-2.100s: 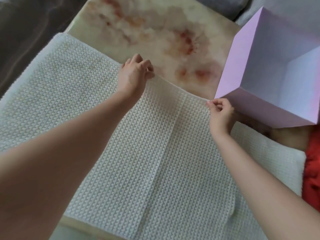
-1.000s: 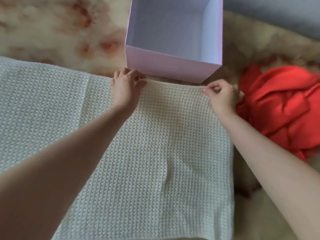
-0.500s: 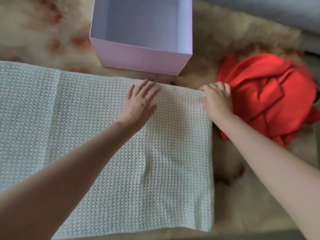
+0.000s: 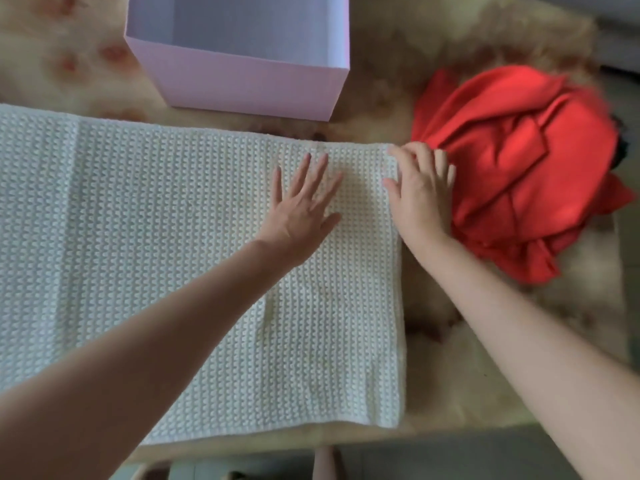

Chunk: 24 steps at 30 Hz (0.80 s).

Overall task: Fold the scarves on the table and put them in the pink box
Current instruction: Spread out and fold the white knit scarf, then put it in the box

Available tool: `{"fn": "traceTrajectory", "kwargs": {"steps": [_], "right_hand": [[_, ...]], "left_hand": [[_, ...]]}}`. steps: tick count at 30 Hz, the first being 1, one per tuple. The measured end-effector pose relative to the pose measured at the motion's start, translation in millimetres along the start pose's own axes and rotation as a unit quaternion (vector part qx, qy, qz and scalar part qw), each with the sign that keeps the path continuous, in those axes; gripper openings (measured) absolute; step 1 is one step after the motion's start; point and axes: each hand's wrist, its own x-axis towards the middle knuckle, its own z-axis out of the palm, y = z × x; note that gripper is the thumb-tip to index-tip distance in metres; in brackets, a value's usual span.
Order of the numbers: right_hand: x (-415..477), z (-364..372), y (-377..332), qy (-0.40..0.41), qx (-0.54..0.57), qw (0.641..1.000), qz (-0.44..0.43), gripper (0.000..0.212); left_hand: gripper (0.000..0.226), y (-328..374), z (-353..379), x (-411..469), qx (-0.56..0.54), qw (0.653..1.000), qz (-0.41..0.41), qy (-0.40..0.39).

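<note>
Head view: a white knitted scarf [image 4: 138, 237] lies flat across the tabletop [image 4: 450, 393], with the pink box [image 4: 249, 84] standing open just beyond its far edge. The left hand [image 4: 301, 213] presses flat on the scarf, fingers spread. The right hand [image 4: 420, 195] rests with fingers loosely bent on its far right corner, gripping nothing, beside a crumpled red scarf [image 4: 526, 168].

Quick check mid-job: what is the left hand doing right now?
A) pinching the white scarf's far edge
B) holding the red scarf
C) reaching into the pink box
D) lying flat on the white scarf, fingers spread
D: the left hand lies flat with fingers spread on the white scarf, while the right hand rests at its right edge.
</note>
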Motion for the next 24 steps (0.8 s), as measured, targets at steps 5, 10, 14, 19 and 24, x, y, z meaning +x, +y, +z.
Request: {"fn": "traceTrajectory", "kwargs": {"steps": [5, 10, 14, 19, 24], "right_hand": [[-135.4, -18.2, 8.9, -0.065, 0.179, 0.975, 0.115, 0.037], [-219.9, -21.3, 4.0, -0.213, 0.292, 0.874, 0.324, 0.035], [-224.5, -23.2, 12.1, -0.161, 0.261, 0.886, 0.347, 0.022], [-240.9, -23.6, 13.6, -0.142, 0.28, 0.873, 0.374, 0.036], [-280.2, -23.7, -3.6, -0.194, 0.242, 0.893, 0.326, 0.068]], "left_hand": [[0.063, 36.6, 31.3, -46.2, 0.004, 0.995, 0.069, -0.068], [0.068, 57.6, 53.2, -61.5, 0.034, 0.991, 0.113, -0.056], [0.071, 65.2, 63.5, -59.8, 0.036, 0.99, 0.125, -0.044], [0.074, 73.5, 67.0, -51.1, 0.061, 0.993, 0.094, -0.034], [0.068, 80.6, 74.1, -66.8, 0.075, 0.988, 0.137, -0.007]]}}
